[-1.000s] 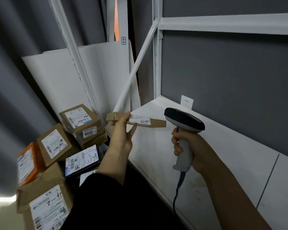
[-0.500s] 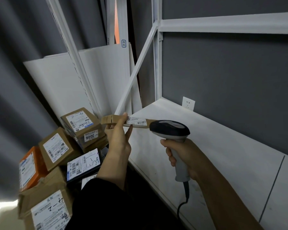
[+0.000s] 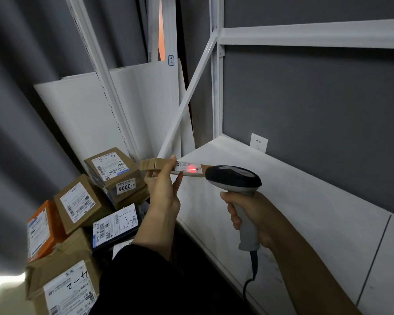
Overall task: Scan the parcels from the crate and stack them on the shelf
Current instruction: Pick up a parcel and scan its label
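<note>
Head view: our left fingers (image 3: 176,185) pinch the slim parcel (image 3: 154,164), right fingers (image 3: 232,209) grip the scanner (image 3: 233,178) just beside; any wobble could slide the label (image 3: 183,165) off the beam (image 3: 192,168).

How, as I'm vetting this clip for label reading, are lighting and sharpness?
Head view: dim overall; red beam from the scanner glares on the label of the held parcel; a blown-out patch at bottom left; wide-angle lens bows the shelf posts; far-left edge smeared.

The shelf (image 3: 305,212) lies open; diagonal brace (image 3: 189,94) crosses its left end.
</note>
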